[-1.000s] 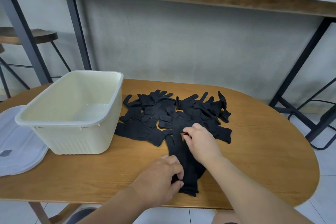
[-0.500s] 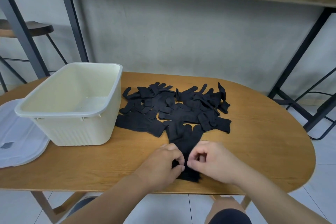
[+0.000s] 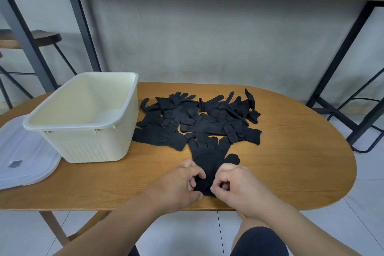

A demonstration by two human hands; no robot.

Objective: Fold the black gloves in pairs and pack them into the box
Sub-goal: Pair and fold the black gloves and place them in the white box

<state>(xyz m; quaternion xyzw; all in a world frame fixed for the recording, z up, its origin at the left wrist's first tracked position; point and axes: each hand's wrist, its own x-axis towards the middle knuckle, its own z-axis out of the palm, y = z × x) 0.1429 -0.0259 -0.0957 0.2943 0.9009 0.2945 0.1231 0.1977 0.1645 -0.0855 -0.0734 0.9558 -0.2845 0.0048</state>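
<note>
- Two hands at the near edge of the wooden table (image 3: 291, 151), at about 6 o'clock, both on one black glove (image 3: 207, 158) laid flat with its fingers pointing away toward 12 o'clock.
- Left hand (image 3: 178, 187): fingers curled, pinching the left side of the glove's cuff end between thumb and fingertips.
- Right hand (image 3: 239, 187): fingers curled in, pinching the right side of the same cuff.
- The glove looks thick enough to be two stacked; cannot tell for sure.
- Its fingertips touch the near edge of the glove pile (image 3: 199, 118), which lies loose and overlapping at table centre, 12 o'clock from the hands.
- Cream plastic box (image 3: 83, 124) stands upright at 10 o'clock, just beside the pile's left edge; no gloves visible inside it.
- Translucent lid (image 3: 22, 151) lies flat at 9 o'clock, against the box's left side, partly over the table edge.
- Stool (image 3: 37, 37) and dark metal frame legs (image 3: 83, 27) behind, at the grey wall.
</note>
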